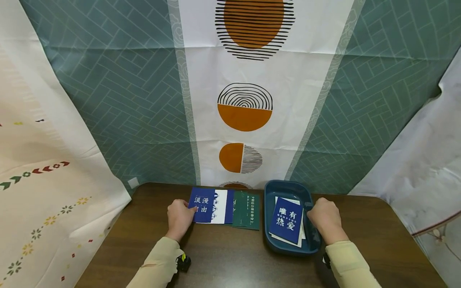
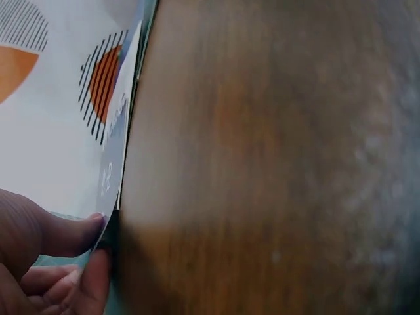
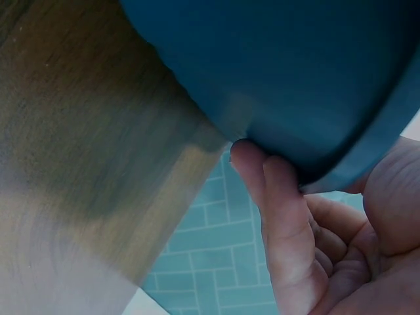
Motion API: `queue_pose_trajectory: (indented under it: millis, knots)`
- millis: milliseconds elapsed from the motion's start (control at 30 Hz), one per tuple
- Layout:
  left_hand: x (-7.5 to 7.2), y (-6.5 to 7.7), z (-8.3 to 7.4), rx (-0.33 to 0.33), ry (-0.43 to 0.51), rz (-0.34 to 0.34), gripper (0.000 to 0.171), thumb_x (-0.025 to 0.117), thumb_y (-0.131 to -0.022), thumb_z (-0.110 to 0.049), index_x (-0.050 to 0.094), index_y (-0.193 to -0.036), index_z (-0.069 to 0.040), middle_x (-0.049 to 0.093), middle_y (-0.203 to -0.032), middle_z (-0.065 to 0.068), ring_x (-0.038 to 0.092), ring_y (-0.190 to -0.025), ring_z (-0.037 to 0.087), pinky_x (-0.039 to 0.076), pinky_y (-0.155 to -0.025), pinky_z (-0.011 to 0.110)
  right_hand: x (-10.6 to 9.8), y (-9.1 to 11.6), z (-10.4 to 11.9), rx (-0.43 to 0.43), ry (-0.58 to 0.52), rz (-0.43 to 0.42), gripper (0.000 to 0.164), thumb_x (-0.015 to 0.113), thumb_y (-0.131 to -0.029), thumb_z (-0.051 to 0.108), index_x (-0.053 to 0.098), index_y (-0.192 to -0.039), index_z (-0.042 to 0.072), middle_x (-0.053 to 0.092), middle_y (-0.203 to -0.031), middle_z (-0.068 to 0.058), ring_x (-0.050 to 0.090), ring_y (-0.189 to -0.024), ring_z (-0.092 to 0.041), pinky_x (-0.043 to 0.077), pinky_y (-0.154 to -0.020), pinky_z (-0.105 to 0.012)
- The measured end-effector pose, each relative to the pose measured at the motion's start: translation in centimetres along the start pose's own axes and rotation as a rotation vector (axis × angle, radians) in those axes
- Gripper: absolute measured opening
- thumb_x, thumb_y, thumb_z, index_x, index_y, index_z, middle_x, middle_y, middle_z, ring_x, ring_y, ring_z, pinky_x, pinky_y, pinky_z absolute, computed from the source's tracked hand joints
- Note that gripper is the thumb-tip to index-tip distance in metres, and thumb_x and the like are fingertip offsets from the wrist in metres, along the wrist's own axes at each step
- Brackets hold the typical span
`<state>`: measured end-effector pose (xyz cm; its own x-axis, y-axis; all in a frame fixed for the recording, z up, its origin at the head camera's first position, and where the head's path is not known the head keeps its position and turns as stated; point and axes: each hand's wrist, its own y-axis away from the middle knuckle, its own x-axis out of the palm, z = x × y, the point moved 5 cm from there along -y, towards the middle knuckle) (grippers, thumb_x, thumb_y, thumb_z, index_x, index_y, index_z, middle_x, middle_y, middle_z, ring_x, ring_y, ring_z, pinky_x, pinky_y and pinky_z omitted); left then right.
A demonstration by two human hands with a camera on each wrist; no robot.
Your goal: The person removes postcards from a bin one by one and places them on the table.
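Observation:
My left hand (image 1: 180, 218) pinches the left edge of a blue card (image 1: 201, 204) with white Chinese characters, thumb on top and a finger beneath in the left wrist view. That card overlaps a white-and-blue card (image 1: 220, 206), which partly covers dark green cards (image 1: 250, 212) to its right. My right hand (image 1: 325, 219) grips the right rim of a dark blue plastic tub (image 1: 288, 185). In the right wrist view its fingers (image 3: 285, 203) press the tub's outer wall, with the thumb at the rim. Inside the tub, another blue card (image 1: 287, 220) lies on white ones.
Both hands work over a brown wooden table (image 1: 227, 256). A patterned green-and-white cloth (image 1: 144, 100) hangs directly behind its back edge. White cloths hang at the left (image 1: 54, 180) and right (image 1: 425, 160).

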<state>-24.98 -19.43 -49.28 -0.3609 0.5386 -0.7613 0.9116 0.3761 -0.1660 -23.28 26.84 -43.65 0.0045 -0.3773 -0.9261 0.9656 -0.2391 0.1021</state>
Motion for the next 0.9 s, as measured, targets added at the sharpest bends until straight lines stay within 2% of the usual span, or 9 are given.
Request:
queue_pose_trajectory:
  millis: [100, 233, 367, 500, 600, 767, 900]
  knots:
    - [0.0, 0.1, -0.1, -0.010, -0.046, 0.038, 0.030, 0.078, -0.071, -0.027, 0.066, -0.079, -0.001, 0.062, -0.073, 0.010, 0.057, -0.063, 0.024, 0.046, -0.053, 0.039, -0.1, 0.0, 0.1, -0.014, 0.002, -0.013, 0.022, 0.058, -0.079, 0.013, 0.057, -0.084, -0.008, 0.053, -0.068, -0.012, 0.050, -0.058, -0.025, 0.044, -0.048, -0.035]
    - [-0.1, 0.0, -0.5, -0.028, -0.165, 0.092, 0.034, 0.075, -0.073, -0.034, 0.063, -0.078, -0.002, 0.058, -0.068, 0.008, 0.053, -0.058, 0.022, 0.041, -0.044, 0.036, -0.2, 0.0, 0.2, -0.033, 0.012, -0.035, 0.020, 0.057, -0.078, 0.012, 0.057, -0.080, -0.007, 0.054, -0.068, -0.013, 0.050, -0.058, -0.025, 0.044, -0.047, -0.037]
    - [-0.6, 0.2, -2.3, 0.019, -0.232, 0.048, 0.039, 0.074, -0.073, -0.039, 0.064, -0.082, -0.002, 0.056, -0.072, 0.010, 0.054, -0.063, 0.025, 0.041, -0.044, 0.040, -0.1, -0.1, 0.1, -0.030, 0.016, -0.031, 0.020, 0.057, -0.078, 0.013, 0.057, -0.081, -0.007, 0.054, -0.069, -0.013, 0.051, -0.058, -0.025, 0.044, -0.047, -0.037]
    - [-0.7, 0.8, -5.8, 0.131, -0.175, 0.007, 0.039, 0.074, -0.073, -0.038, 0.067, -0.088, -0.003, 0.059, -0.079, 0.010, 0.056, -0.070, 0.025, 0.044, -0.049, 0.040, -0.1, -0.1, 0.1, -0.022, 0.020, -0.026, 0.022, 0.058, -0.079, 0.013, 0.057, -0.084, -0.008, 0.055, -0.071, -0.014, 0.051, -0.060, -0.026, 0.045, -0.048, -0.037]
    - [-0.3, 1.6, -8.9, 0.214, -0.103, 0.016, 0.036, 0.074, -0.074, -0.038, 0.067, -0.088, -0.005, 0.060, -0.080, 0.007, 0.056, -0.070, 0.022, 0.044, -0.050, 0.037, -0.2, -0.1, 0.2, -0.016, 0.014, -0.022, 0.022, 0.057, -0.079, 0.013, 0.057, -0.085, -0.008, 0.054, -0.071, -0.014, 0.051, -0.059, -0.026, 0.045, -0.048, -0.037]
    - [0.4, 3.5, -14.0, 0.337, -0.013, 0.020, 0.043, 0.074, -0.075, -0.041, 0.068, -0.099, -0.006, 0.063, -0.094, 0.008, 0.059, -0.081, 0.023, 0.048, -0.060, 0.037, -0.1, 0.0, 0.2, -0.017, 0.005, -0.012, 0.021, 0.057, -0.080, 0.013, 0.056, -0.084, -0.007, 0.053, -0.069, -0.012, 0.050, -0.059, -0.025, 0.043, -0.047, -0.036]
    - [1.6, 5.4, -17.4, 0.426, 0.029, 0.040, 0.049, 0.074, -0.076, -0.042, 0.064, -0.106, -0.004, 0.061, -0.100, 0.009, 0.056, -0.088, 0.022, 0.049, -0.067, 0.036, 0.0, 0.1, 0.2, -0.024, 0.008, -0.022, 0.020, 0.057, -0.079, 0.013, 0.057, -0.083, -0.007, 0.054, -0.070, -0.013, 0.050, -0.059, -0.026, 0.043, -0.048, -0.036]
